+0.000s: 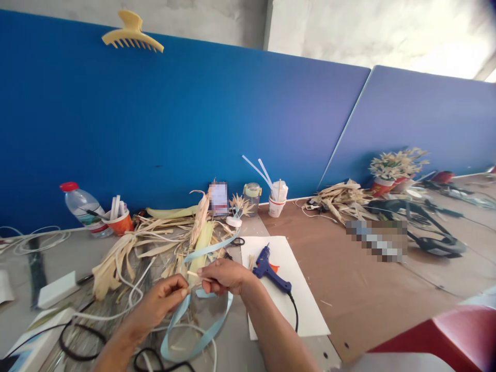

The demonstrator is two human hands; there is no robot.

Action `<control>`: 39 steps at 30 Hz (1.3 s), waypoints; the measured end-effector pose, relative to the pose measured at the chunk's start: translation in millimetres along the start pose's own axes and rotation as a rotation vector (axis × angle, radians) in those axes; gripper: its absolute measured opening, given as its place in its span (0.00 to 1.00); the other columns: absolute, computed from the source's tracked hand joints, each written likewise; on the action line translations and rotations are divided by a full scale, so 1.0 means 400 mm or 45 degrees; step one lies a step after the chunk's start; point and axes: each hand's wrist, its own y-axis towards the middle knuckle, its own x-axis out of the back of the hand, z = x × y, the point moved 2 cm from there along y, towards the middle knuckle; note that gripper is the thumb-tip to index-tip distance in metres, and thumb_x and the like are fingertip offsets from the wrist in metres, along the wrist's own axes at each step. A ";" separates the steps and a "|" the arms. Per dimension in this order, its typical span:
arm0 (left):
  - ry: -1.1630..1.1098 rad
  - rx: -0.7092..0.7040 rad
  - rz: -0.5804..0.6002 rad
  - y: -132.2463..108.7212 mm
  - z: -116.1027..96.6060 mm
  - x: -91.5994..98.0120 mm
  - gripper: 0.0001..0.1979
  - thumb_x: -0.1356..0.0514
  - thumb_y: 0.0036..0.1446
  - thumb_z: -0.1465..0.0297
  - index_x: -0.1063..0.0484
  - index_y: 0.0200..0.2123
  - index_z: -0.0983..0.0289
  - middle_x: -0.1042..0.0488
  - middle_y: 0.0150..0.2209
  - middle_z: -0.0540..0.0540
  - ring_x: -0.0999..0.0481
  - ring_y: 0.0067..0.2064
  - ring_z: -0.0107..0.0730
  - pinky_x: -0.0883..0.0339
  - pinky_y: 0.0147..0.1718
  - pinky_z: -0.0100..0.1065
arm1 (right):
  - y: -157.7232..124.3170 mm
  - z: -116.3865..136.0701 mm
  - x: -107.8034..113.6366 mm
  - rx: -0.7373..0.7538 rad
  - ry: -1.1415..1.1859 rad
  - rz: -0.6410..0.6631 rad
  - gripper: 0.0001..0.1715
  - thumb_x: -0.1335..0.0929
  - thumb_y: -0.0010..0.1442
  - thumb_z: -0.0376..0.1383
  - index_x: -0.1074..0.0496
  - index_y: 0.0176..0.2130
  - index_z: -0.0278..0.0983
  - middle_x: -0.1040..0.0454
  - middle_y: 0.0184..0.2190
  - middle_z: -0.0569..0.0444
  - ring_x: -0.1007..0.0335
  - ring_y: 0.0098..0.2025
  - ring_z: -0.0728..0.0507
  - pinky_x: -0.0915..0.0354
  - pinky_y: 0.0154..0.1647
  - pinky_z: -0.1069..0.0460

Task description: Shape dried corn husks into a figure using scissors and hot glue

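Observation:
My left hand (163, 298) and my right hand (225, 276) meet low in the middle, both closed in a pinch on a thin pale straw strip (198, 276) stretched between them. A light blue ribbon (196, 330) loops under and around both hands and runs up toward the heap of dried straw leaves (163, 243) just behind. A blue glue gun (271, 271) lies on a white sheet (306, 305) immediately right of my right wrist.
A water bottle (83, 206) and an orange cup (119, 222) stand at the back left by the blue partition (174, 113). White cup with sticks (277, 204), small jar (252, 194), straw flowers (397, 165), cables (116, 315), a white box (58, 289) and a red chair (457, 330) surround.

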 end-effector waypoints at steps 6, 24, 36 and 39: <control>0.068 -0.051 0.015 -0.024 0.015 0.031 0.13 0.39 0.48 0.60 0.32 0.22 0.64 0.43 0.20 0.47 0.48 0.23 0.25 0.54 0.22 0.28 | -0.005 -0.006 0.022 0.002 0.240 0.076 0.24 0.39 0.58 0.43 0.37 0.16 0.34 0.48 0.07 0.63 0.62 0.10 0.56 0.61 0.12 0.59; -0.053 0.018 -0.130 0.007 0.015 0.007 0.15 0.38 0.47 0.58 0.33 0.23 0.64 0.48 0.19 0.44 0.52 0.20 0.22 0.57 0.19 0.27 | 0.001 -0.002 -0.026 0.096 -0.172 -0.226 0.27 0.41 0.60 0.47 0.31 0.20 0.34 0.42 0.12 0.61 0.51 0.12 0.55 0.51 0.16 0.56; 0.266 -0.233 -0.103 -0.030 -0.023 0.000 0.11 0.44 0.53 0.62 0.28 0.27 0.64 0.31 0.27 0.52 0.36 0.29 0.30 0.41 0.28 0.28 | -0.002 0.001 -0.032 -0.158 0.036 0.114 0.25 0.41 0.60 0.40 0.34 0.17 0.32 0.45 0.06 0.62 0.54 0.09 0.55 0.55 0.10 0.59; 0.273 -0.265 -0.137 -0.044 -0.023 0.009 0.10 0.42 0.51 0.63 0.28 0.26 0.63 0.32 0.25 0.52 0.35 0.29 0.31 0.40 0.27 0.29 | 0.000 -0.006 -0.034 -0.175 0.127 0.198 0.25 0.40 0.60 0.41 0.34 0.17 0.32 0.46 0.06 0.62 0.54 0.08 0.55 0.56 0.09 0.60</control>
